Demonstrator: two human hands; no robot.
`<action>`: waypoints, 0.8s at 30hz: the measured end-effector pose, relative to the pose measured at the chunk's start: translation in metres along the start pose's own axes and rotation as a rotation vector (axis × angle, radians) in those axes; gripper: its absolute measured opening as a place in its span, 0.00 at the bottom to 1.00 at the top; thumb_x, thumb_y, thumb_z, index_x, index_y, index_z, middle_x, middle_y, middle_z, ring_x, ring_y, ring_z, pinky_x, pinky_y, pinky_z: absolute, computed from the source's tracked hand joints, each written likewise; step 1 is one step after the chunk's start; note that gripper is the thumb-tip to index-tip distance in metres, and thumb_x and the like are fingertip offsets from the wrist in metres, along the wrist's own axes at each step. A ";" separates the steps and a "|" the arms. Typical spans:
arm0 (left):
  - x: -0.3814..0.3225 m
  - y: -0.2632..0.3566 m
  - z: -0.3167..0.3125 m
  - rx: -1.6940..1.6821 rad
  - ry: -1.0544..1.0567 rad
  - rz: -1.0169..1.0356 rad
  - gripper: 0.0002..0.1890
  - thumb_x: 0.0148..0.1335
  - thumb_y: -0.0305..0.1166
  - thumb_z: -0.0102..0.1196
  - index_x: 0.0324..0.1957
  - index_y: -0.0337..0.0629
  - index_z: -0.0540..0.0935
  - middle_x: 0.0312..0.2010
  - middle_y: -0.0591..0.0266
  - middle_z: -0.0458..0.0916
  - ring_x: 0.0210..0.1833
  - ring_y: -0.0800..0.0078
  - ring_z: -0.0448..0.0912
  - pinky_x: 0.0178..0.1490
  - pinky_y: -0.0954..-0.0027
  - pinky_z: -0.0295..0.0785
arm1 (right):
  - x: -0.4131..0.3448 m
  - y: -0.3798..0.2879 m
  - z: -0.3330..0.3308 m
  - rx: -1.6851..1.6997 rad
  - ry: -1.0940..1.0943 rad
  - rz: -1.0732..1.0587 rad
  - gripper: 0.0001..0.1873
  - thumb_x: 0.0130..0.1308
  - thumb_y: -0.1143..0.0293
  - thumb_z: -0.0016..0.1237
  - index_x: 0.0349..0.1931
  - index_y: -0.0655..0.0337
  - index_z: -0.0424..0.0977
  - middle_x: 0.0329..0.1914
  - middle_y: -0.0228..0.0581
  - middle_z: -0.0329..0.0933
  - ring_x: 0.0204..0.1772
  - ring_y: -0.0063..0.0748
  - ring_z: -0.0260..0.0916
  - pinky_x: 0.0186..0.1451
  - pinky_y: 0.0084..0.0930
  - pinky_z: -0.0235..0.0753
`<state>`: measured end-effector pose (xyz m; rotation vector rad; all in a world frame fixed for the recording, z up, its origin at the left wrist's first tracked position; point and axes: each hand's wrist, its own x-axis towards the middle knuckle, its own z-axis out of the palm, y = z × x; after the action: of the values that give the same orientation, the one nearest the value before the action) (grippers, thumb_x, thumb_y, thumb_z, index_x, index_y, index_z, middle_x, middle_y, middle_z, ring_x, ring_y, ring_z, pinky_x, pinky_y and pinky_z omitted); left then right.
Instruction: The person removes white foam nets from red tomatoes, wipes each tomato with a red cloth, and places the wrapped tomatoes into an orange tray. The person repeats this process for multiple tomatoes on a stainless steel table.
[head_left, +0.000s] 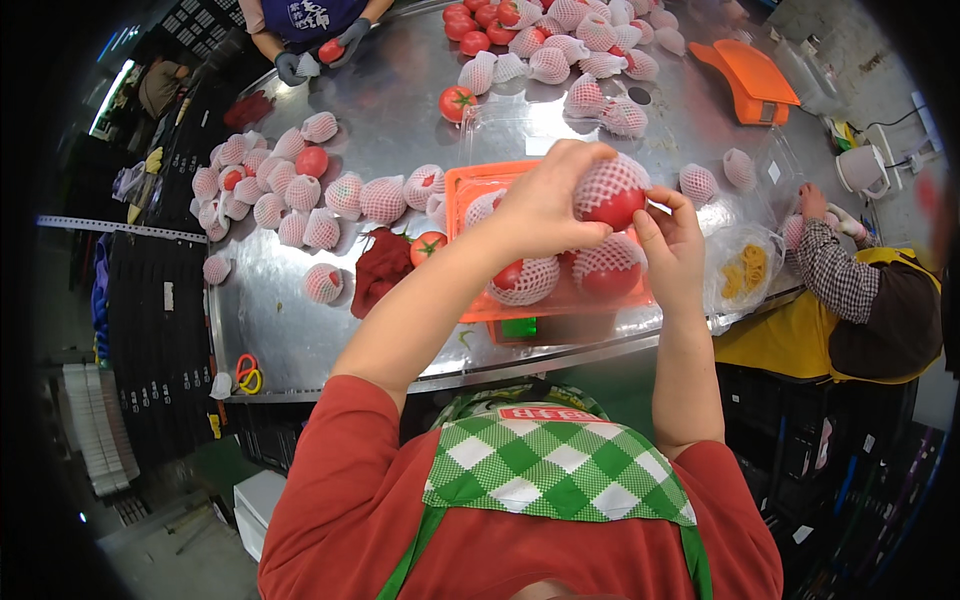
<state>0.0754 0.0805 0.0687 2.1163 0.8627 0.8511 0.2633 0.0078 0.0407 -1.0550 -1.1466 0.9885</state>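
My left hand (541, 201) grips a red tomato in a white foam net sleeve (613, 187) from its left side. The fingers and thumb of my right hand (672, 244) touch its lower right side, where bare red skin shows. Beneath it, an open transparent plastic clamshell box (536, 124) rests on an orange weighing scale (491, 169) with a lit green display (519, 327). Several net-sleeved tomatoes lie in the box, including one at the front left (534, 283) and another at the front right (609, 270). My left hand and forearm partly hide the box.
Netted tomatoes (281, 180) are heaped at left, with more (570, 45) at the back. A dark red cloth (384, 266), scissors (249, 375) and bagged rubber bands (742, 270) lie on the metal table (390, 97). Co-workers' hands (349, 41) are at the back left and right.
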 end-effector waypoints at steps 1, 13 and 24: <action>0.003 -0.002 0.005 0.035 -0.048 -0.003 0.39 0.42 0.36 0.67 0.61 0.43 0.68 0.56 0.51 0.69 0.59 0.54 0.72 0.62 0.59 0.69 | -0.002 0.005 -0.006 -0.063 0.007 0.010 0.15 0.68 0.76 0.51 0.54 0.66 0.68 0.50 0.38 0.73 0.54 0.27 0.72 0.50 0.21 0.77; 0.031 -0.035 0.037 0.315 -0.248 0.062 0.41 0.48 0.49 0.66 0.65 0.48 0.69 0.60 0.49 0.71 0.61 0.49 0.71 0.64 0.53 0.66 | -0.047 0.014 -0.011 -1.064 -0.155 -0.208 0.38 0.43 0.61 0.69 0.56 0.64 0.69 0.55 0.51 0.73 0.61 0.52 0.67 0.64 0.45 0.64; 0.032 -0.038 -0.013 -0.005 0.017 -0.066 0.34 0.60 0.49 0.62 0.63 0.39 0.70 0.59 0.51 0.75 0.62 0.61 0.73 0.62 0.60 0.68 | -0.044 0.013 0.001 -1.199 -0.216 -0.145 0.41 0.40 0.59 0.70 0.56 0.60 0.67 0.56 0.49 0.70 0.62 0.50 0.65 0.66 0.48 0.59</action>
<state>0.0720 0.1299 0.0562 2.0676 0.9327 0.8377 0.2551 -0.0317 0.0194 -1.7615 -2.0440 0.2095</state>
